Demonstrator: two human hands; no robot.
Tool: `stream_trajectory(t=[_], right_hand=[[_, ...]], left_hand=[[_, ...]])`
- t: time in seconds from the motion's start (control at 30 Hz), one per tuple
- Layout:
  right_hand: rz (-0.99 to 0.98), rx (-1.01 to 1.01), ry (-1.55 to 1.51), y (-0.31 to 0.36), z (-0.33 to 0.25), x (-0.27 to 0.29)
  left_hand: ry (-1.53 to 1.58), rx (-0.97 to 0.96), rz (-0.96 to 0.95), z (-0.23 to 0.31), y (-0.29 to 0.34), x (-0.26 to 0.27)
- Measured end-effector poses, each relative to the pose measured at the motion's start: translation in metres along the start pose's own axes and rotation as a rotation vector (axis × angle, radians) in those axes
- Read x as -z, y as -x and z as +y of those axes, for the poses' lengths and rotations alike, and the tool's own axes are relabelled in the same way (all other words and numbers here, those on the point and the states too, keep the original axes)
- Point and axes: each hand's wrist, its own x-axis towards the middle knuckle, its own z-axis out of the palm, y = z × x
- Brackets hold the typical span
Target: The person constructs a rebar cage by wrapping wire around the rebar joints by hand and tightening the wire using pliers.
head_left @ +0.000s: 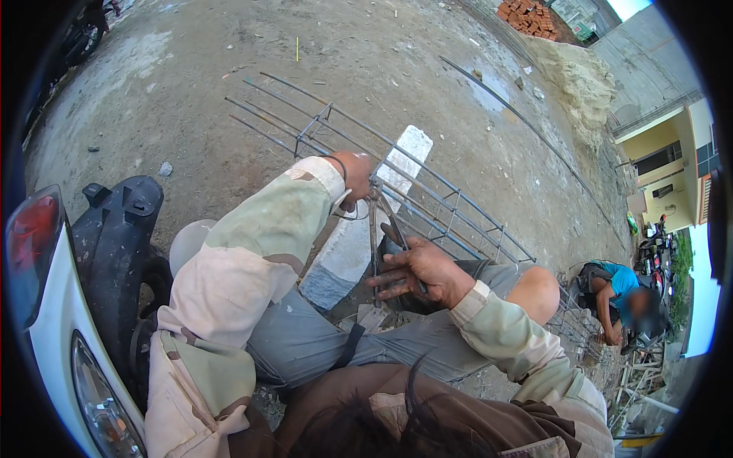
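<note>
Your rebar cage (458, 192) crosses the frame's centre, stirrups (313, 122) already set toward both ends; the centre joint looks unfinished. Your right hand (427, 269), fingers half spread, steadies the pincers (373, 217); your left hand (353, 177) curls closed there, contents unclear.

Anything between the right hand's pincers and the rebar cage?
Nothing visible. The right hand holds the pincers, their head up at the rebar cage; whether it touches a bar, I can't tell. The left hand is close beside the head, and the white block lies under the cage, not between.
</note>
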Motion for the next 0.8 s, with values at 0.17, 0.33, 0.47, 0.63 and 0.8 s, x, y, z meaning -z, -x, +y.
stream_trajectory(t=[0.17,0.33,0.47,0.63,0.8], right_hand=[[0.035,-0.028,0.091,0.001,-0.022,0.007],[0.101,-0.096,0.323,0.000,-0.059,0.019],[0.130,-0.150,0.422,0.002,-0.068,0.014],[0.301,0.036,0.177,-0.020,0.002,-0.029],[0.517,0.334,-0.037,-0.092,0.084,-0.082]], left_hand=[[-0.008,-0.004,-0.038,0.003,-0.001,0.001],[-0.087,-0.050,-0.019,0.002,-0.004,-0.001],[-0.167,-0.108,0.048,-0.002,-0.007,-0.004],[0.195,0.004,-0.081,-0.016,-0.010,-0.008],[0.885,0.133,-0.278,-0.052,-0.011,-0.049]])
